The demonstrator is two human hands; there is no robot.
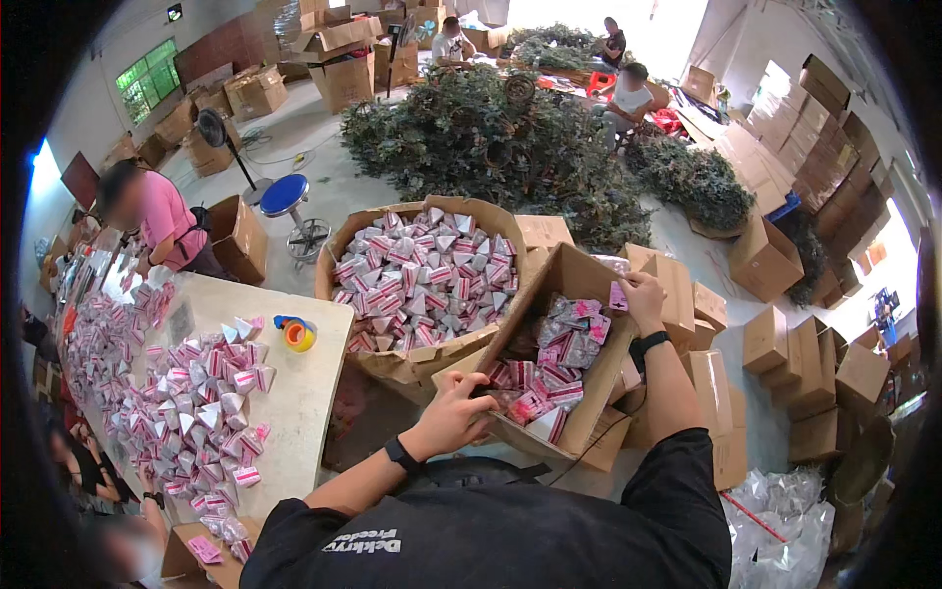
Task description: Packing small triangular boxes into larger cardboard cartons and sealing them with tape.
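Note:
A tilted cardboard box (594, 398) lies in front of me, partly filled with small plastic-wrapped packets (579, 329) carrying pink cards and pink-and-white stripes. My right hand (643, 299) grips its far right rim, beside a pink card. At the near left edge, my left hand (453, 414) curls its fingers over the cardboard. Just beyond, to the left, stands a large open carton (422, 355) heaped with triangular pink-and-white wrapped pieces (427, 275). The underside of my box is hidden.
A pale table (304, 368) at left bears many similar pieces and tape rolls (297, 336). Behind are a blue stool (285, 196) and a big heap of green foliage (481, 147). Cartons (711, 393) crowd the right. A person in pink (177, 216) works at the table; others sit farther back.

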